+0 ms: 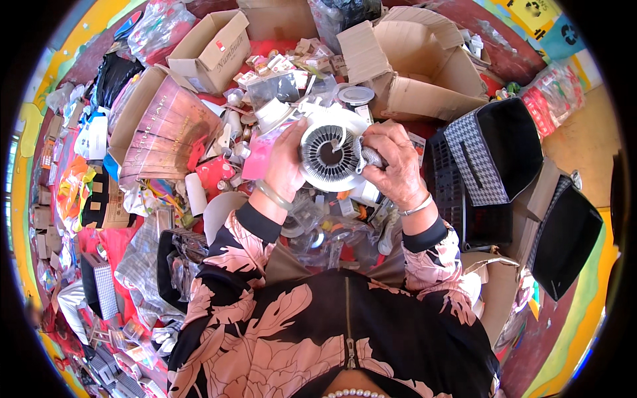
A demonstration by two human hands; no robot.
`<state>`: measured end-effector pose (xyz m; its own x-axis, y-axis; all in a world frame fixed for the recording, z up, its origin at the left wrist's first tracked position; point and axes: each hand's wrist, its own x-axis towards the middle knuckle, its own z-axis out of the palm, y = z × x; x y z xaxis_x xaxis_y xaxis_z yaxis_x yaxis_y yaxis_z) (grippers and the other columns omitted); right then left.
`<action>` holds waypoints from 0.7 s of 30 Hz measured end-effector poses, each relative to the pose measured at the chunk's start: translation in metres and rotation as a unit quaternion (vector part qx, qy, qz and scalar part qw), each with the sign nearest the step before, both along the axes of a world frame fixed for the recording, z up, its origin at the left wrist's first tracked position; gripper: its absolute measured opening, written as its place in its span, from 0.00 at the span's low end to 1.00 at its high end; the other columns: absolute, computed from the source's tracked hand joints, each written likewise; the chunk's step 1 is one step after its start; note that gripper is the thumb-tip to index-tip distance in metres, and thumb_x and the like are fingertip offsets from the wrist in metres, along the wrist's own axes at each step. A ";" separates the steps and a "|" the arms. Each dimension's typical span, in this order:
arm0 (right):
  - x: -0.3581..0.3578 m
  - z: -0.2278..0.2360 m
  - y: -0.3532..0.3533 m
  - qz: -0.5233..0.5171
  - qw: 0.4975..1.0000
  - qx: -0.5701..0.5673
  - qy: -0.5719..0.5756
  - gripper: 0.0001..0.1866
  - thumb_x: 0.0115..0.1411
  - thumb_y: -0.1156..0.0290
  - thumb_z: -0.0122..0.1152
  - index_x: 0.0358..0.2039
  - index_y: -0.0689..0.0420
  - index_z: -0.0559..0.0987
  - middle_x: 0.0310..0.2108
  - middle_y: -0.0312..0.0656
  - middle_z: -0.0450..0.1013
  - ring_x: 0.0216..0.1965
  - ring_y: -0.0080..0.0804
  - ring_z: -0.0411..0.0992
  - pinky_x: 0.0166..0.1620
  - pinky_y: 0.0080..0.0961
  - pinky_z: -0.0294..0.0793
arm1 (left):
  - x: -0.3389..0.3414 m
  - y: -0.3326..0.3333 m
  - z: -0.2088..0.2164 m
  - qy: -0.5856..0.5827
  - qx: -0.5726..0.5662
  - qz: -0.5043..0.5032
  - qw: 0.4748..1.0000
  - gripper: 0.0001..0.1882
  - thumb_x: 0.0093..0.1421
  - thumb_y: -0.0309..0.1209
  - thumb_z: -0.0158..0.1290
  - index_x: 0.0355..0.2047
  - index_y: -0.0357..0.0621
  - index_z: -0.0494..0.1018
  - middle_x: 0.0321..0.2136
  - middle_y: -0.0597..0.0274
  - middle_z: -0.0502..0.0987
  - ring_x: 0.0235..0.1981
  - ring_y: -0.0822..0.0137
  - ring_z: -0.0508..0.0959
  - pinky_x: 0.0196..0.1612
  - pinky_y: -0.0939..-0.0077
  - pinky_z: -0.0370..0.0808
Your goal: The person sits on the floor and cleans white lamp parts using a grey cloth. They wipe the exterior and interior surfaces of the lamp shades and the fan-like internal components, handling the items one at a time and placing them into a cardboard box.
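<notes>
A round white part with a ring of radial fins and a dark centre (326,174), which looks like a lamp's heat sink, is held up in front of me. The fingers of my left hand (286,162) are wrapped round its left side. On the opposite side, my right hand (396,159) pinches a crumpled grey cloth (373,157) against or close to the rim. A short pale loop (340,140), perhaps a wire, crosses the fins. Just left of my left hand is a pink sheet (260,156).
Behind the hands, small boxes and plastic pieces form a pile (285,66). Open cardboard boxes stand at the far left (212,53) and far right (431,96). Black-and-checked fabric bins (488,152) sit to the right. Clear plastic scraps (332,232) lie near my lap.
</notes>
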<state>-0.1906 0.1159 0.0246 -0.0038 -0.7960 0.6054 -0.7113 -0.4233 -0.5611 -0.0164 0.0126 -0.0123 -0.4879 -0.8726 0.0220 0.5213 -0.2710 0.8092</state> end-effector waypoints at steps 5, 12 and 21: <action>-0.026 -0.004 0.011 0.041 0.833 -0.030 -0.551 0.12 0.50 0.73 0.58 0.38 0.58 0.75 0.37 0.39 0.73 0.35 0.30 0.72 0.36 0.25 0.74 | 0.001 0.006 0.008 -0.020 -0.082 0.015 0.996 0.12 0.63 0.35 0.46 0.38 0.39 0.72 0.32 0.61 0.76 0.32 0.69 0.78 0.35 0.75 0.77; -0.092 -0.012 0.031 0.085 0.749 -0.041 -0.656 0.20 0.58 0.60 0.56 0.45 0.62 0.70 0.36 0.46 0.72 0.27 0.29 0.68 0.25 0.20 0.66 | 0.009 0.003 0.007 0.067 0.044 0.031 0.996 0.12 0.61 0.36 0.51 0.37 0.40 0.73 0.31 0.63 0.77 0.31 0.72 0.77 0.33 0.79 0.76; -0.085 -0.010 0.018 -0.020 0.656 0.026 -0.754 0.17 0.63 0.66 0.47 0.48 0.62 0.69 0.41 0.46 0.73 0.40 0.36 0.73 0.44 0.32 0.74 | 0.001 0.002 -0.005 -0.091 -0.091 0.047 0.991 0.10 0.61 0.32 0.48 0.38 0.40 0.73 0.33 0.59 0.77 0.30 0.67 0.78 0.37 0.75 0.76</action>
